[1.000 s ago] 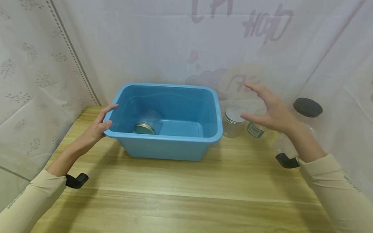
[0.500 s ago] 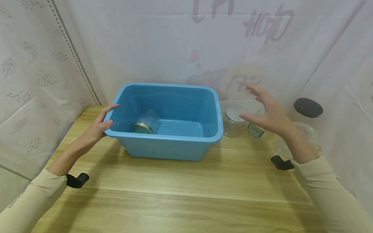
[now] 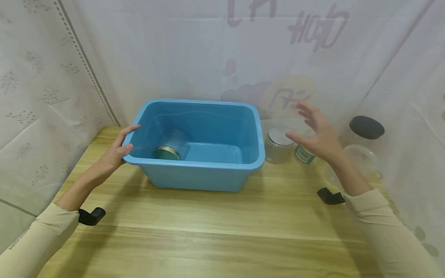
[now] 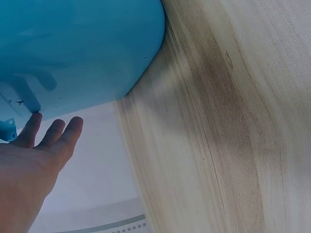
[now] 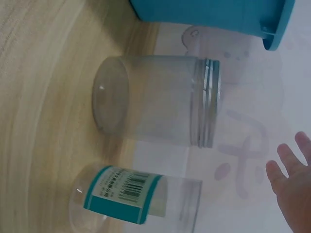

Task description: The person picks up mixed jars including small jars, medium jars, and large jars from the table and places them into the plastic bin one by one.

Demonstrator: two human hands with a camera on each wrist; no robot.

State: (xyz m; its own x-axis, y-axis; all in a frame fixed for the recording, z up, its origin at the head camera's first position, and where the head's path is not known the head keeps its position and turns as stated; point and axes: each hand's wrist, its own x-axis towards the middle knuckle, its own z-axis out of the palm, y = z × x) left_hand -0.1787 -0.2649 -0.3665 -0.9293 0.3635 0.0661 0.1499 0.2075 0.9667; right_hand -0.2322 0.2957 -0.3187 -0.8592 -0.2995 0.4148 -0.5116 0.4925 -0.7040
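A blue plastic tub (image 3: 199, 177) stands on the table. My left hand (image 3: 113, 155) grips its left rim, with thumb and index finger over the top; in the left wrist view, other fingers (image 4: 73, 131) reach up beside the outer wall. Inside the tub, a clear jar (image 3: 176, 139) with a green and gold lid lies on its side. My right hand (image 3: 322, 136) is raised with fingers spread and holds nothing. Just left of its thumb stands a clear jar (image 5: 160, 99) with a silver lid. Beside that is a clear jar with a green-and-white label (image 5: 124, 191).
Farther right, a large clear container (image 3: 359, 158) stands by the curtain, with a round black lid (image 3: 367, 127) behind its upper edge. The wood-grain table (image 3: 219, 237) extends in front of the tub. Pale printed curtains (image 3: 188, 52) close off the back and sides.
My right hand has shifted slightly, its forearm swinging left and uncovering more of the large clear container. The jar inside the tub has rolled a little left. My left hand stays on the rim.
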